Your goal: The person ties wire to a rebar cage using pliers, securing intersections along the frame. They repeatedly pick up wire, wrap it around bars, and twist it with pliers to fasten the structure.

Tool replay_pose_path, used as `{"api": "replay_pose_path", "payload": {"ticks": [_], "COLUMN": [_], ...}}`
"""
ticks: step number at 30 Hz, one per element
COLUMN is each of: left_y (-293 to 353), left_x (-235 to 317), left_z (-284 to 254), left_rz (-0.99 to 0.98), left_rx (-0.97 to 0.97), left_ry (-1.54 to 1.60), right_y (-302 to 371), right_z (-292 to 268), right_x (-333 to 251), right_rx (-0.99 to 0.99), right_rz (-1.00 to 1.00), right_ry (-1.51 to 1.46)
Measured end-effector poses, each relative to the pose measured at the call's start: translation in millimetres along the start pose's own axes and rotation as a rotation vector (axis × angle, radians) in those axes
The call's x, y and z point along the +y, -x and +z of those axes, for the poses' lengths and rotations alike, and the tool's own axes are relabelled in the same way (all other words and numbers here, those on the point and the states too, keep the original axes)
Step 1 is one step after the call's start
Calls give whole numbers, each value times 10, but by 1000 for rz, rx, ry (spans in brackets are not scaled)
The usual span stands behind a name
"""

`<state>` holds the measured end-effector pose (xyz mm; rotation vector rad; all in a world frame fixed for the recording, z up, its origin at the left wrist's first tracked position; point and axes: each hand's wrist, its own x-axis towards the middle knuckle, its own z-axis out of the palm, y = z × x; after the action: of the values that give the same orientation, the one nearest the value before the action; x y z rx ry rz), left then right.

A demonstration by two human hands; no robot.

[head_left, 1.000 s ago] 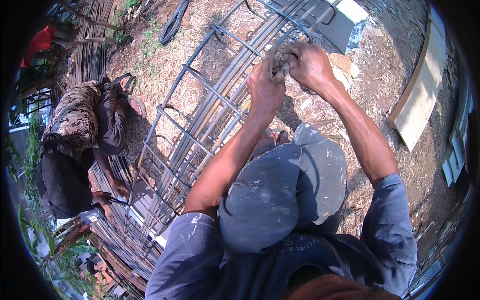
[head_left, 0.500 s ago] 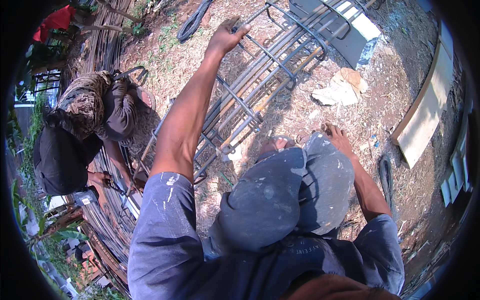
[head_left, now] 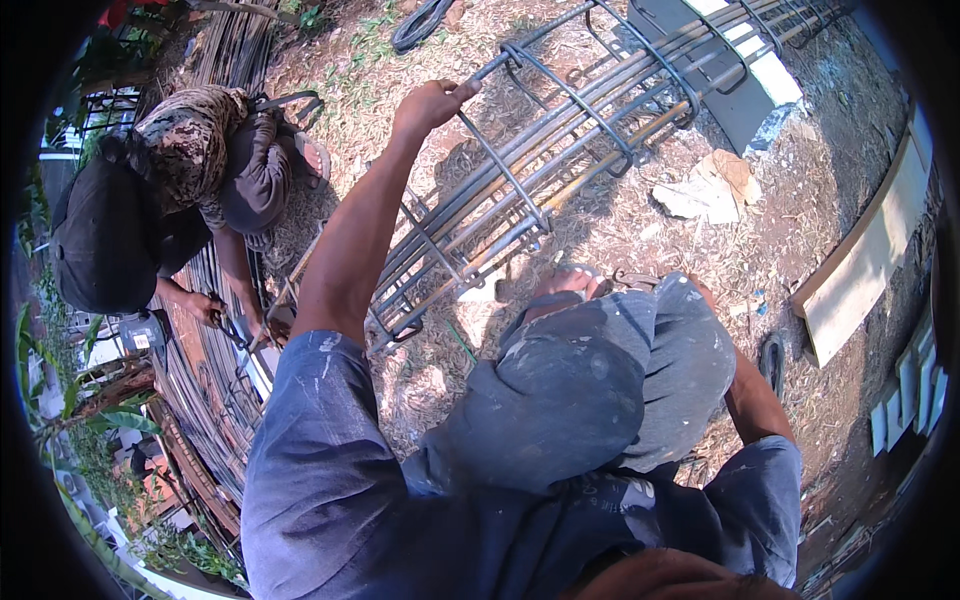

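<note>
A long rebar cage [head_left: 540, 150], made of steel rods with square stirrups, stretches from near my left knee up to the far right. My left hand [head_left: 432, 107] is closed on a corner of one stirrup along its far left side. Behind my right knee, my right hand [head_left: 704, 292] is almost wholly hidden, its fingers out of sight. Rusty pincers [head_left: 632, 280] show between my foot and that knee, close to the hand; whether it grips them is hidden.
At the left a co-worker in a dark cap [head_left: 105, 235] bends over bundled rods [head_left: 205, 400], holding a tool. A grey board [head_left: 715, 110] lies under the cage's far part. Torn paper [head_left: 710, 190], a long plank [head_left: 865, 265] and coiled wire [head_left: 422, 25] lie around.
The view has shifted, and the cage sits farther right and lower. My right hand, seen near the ground before, has drawn behind my knee. The pincers now show. My left hand still grips the cage.
</note>
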<state>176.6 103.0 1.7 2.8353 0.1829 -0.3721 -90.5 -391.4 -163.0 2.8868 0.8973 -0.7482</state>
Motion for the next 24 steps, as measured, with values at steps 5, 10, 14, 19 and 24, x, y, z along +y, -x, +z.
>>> {"api": "replay_pose_path", "payload": {"ticks": [5,10,14,19,24], "left_y": [173,210,149,851,1181], "left_x": [-174,-257,-59,1111,1572], "left_z": [20,-24,44,-245,118], "left_rz": [-27,-40,98,160,165], "left_rx": [-1,-2,247,180,145], "left_ry": [289,340,78,426,506], "right_y": [370,784,832,850,154], "right_z": [-306,-807,-1098,-2544,-3519], "right_x": [-302,-557,-375,-55,-14], "right_rx": [-88,-116,294,407,41], "right_rz": [137,467,744,662,323], "right_ry": [-514,-1544,-1590,-709,-112]}}
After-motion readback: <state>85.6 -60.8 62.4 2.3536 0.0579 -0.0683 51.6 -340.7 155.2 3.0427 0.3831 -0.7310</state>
